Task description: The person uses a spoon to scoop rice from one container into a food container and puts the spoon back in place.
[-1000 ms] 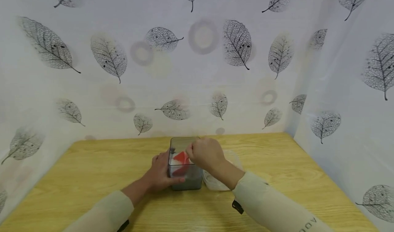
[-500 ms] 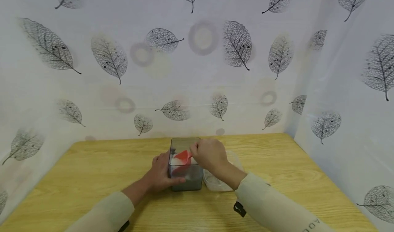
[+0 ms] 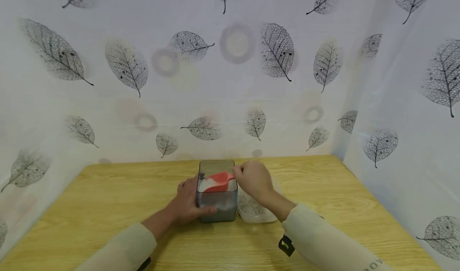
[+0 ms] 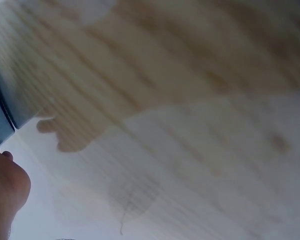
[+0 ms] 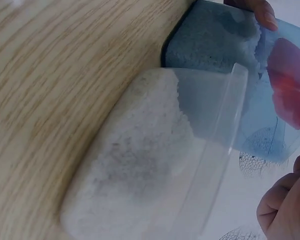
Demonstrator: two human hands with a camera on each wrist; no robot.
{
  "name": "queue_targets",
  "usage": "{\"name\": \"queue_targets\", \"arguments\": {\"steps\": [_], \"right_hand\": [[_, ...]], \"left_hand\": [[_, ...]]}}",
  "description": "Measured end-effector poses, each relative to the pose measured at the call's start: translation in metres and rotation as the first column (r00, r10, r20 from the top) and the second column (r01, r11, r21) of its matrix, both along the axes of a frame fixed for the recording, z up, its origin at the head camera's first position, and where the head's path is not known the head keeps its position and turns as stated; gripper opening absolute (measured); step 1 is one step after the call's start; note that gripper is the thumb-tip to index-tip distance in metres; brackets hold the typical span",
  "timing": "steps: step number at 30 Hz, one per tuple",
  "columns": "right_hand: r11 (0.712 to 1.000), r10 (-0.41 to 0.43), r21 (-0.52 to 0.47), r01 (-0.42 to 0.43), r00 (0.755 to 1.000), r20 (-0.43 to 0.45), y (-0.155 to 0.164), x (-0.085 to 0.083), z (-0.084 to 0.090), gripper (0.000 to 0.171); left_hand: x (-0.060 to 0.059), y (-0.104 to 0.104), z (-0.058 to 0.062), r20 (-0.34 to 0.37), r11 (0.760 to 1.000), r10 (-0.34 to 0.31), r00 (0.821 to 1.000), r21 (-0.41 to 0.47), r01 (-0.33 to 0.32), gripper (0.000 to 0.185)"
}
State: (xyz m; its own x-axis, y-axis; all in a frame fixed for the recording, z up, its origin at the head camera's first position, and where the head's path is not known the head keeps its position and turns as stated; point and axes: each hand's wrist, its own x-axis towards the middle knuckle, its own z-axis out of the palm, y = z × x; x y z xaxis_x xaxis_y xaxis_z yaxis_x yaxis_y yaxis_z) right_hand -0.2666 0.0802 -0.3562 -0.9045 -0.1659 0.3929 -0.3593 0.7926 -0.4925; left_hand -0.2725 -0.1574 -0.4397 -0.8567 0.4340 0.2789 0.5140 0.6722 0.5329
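Two hands work at desk centre: the left hand (image 3: 189,204) braces the tall clear box (image 3: 217,207), while the right hand (image 3: 253,180) pinches a red scoop (image 3: 218,180) heaped with white grains at its rim. At three o'clock, a shallow container (image 3: 253,212) seems partly filled; transfer appears midway.

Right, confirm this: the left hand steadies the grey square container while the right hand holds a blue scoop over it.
Wrong on colour: the scoop is red, as the head view shows. The left hand does steady the grey square container, and the right hand holds the scoop over it.
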Motion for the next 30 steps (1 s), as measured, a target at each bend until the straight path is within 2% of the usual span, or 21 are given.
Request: {"name": "queue_targets", "arguments": {"steps": [6,14,17,22,30], "right_hand": [[0.988,-0.036,-0.148,0.036,0.999,0.0,0.01,-0.003,-0.002,0.043],[0.963,-0.11,-0.257,0.086,0.99,-0.083,0.02,-0.007,0.01,0.043],[0.956,-0.129,-0.276,0.097,0.987,-0.101,0.028,-0.008,0.014,0.044],[0.949,-0.159,-0.288,0.131,0.984,-0.078,0.05,-0.009,0.018,0.044],[0.963,-0.188,-0.215,0.166,0.978,-0.086,0.098,-0.007,0.01,0.043]], "left_hand": [[0.0,-0.001,0.002,0.012,1.0,0.0,1.0,0.0,0.0,0.103],[0.001,-0.001,0.001,-0.008,1.0,-0.015,1.0,0.024,0.015,0.1],[0.001,0.0,0.001,0.019,1.0,-0.007,1.0,0.019,0.006,0.107],[0.002,0.0,0.002,0.045,1.0,0.004,0.999,0.008,-0.004,0.113],[0.001,0.0,0.001,0.032,1.0,0.011,0.999,0.0,-0.011,0.116]]}}
